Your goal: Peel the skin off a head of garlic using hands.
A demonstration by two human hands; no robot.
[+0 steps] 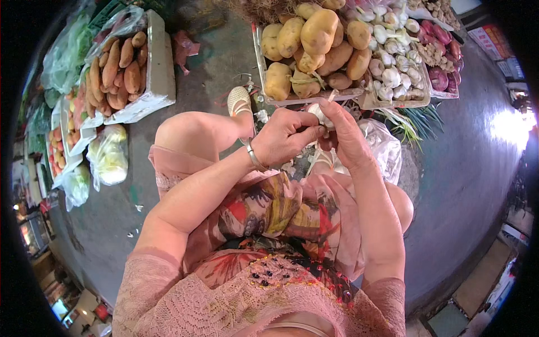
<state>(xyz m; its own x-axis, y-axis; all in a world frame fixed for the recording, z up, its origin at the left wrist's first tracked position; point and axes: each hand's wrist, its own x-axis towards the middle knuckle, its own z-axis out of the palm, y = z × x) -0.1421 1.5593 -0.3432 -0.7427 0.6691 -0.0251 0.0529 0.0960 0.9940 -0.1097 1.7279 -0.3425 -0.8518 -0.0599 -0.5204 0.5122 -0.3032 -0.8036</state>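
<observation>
A white garlic bulb (316, 110) is held between my two hands above my lap, its stem pointing up. My right hand (348, 137) grips it from the right, with the thumb along its side. From the left, my left hand (281, 137), with a bangle at the wrist, pinches the lower part of the bulb between thumb and fingers. The fingers hide much of the bulb. Just beyond my hands stands a tray of potatoes (320, 33), and beside it a tray of garlic bulbs (391, 78).
Red onions (440, 78) and ginger lie at the far right, with green onions (414, 122) below. A clear plastic bag (383, 145) rests by my right knee. At left are a box of sweet potatoes (122, 73) and bagged cabbage (110, 153). Papery scraps (289, 167) litter the floor between my feet.
</observation>
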